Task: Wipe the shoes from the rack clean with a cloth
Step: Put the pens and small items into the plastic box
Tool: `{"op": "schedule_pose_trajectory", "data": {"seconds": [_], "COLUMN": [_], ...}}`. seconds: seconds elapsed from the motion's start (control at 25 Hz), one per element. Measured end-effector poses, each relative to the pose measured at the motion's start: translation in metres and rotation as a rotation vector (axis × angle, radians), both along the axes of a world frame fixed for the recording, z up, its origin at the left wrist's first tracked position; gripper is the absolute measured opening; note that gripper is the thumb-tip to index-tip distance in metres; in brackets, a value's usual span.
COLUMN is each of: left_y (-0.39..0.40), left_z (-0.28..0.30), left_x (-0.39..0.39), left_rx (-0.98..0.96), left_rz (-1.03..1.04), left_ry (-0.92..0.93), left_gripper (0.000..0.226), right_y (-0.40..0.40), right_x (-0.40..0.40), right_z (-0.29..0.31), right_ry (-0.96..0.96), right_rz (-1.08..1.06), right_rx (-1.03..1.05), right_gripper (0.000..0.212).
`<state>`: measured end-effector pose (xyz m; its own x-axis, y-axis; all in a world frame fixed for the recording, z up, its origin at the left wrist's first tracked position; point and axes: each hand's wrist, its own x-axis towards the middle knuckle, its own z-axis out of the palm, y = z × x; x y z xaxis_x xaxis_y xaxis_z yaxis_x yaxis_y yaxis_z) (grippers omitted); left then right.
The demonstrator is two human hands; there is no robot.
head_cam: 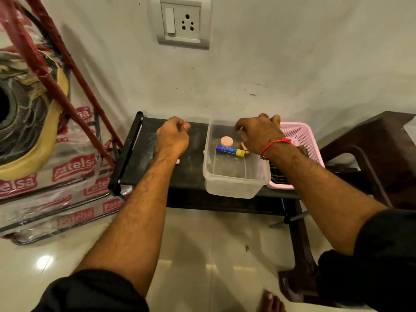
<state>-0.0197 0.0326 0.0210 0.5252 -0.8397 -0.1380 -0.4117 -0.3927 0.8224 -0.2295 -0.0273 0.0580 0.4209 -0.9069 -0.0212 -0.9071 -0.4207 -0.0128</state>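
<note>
"Patelsa" reads on the left packs (pixel 74 167). Your left hand (pixel 172 136) is fisted, empty. Your right hand (pixel 258 134) curls over the clear tub (pixel 234 185); grip hidden.

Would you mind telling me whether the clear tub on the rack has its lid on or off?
Off. The clear tub is open-topped: a glue stick and pink disc lie uncovered inside.
</note>
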Motion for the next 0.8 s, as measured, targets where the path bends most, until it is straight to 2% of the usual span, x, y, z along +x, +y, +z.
{"op": "schedule_pose_trajectory", "data": {"seconds": [0.16, 0.2, 0.28, 0.32, 0.4, 0.48, 0.64, 0.76, 0.8], "left_y": [0.031, 0.037, 0.048, 0.053, 0.058, 0.058, 0.051, 0.048, 0.048], "left_z": [-0.042, -0.049, -0.054, -0.055, -0.057, -0.06, -0.061, -0.049, -0.047], "left_x": [0.041, 0.046, 0.047, 0.045, 0.042, 0.043, 0.056, 0.062, 0.064], "left_rx": [0.166, 0.19, 0.248, 0.268, 0.281, 0.234, 0.041, -0.039, -0.048], "left_rz": [0.022, -0.003, -0.122, -0.186, -0.201, -0.13, 0.063, 0.207, 0.227], "left_ry": [-0.106, -0.131, -0.213, -0.276, -0.367, -0.352, -0.101, 0.143, 0.167], "left_gripper": [0.04, 0.038, 0.022, 0.025, 0.024, 0.015, 0.009, 0.014, 0.016], "right_y": [0.014, 0.021, 0.036, 0.042, 0.046, 0.043, 0.038, 0.029, 0.023], "right_x": [0.037, 0.051, 0.081, 0.095, 0.116, 0.13, 0.153, 0.161, 0.162], "right_z": [0.017, 0.021, 0.024, 0.022, 0.015, 0.008, 0.0, -0.003, -0.005], "right_ry": [-0.458, -0.516, -0.506, -0.49, -0.424, -0.261, 0.045, 0.249, 0.386], "right_rz": [0.039, 0.084, 0.165, 0.192, 0.209, 0.216, 0.218, 0.209, 0.222], "right_rx": [0.074, 0.107, 0.151, 0.165, 0.2, 0.254, 0.34, 0.285, 0.253], "right_gripper": [0.025, 0.025, 0.024, 0.025, 0.027, 0.029, 0.029, 0.032, 0.035]}}
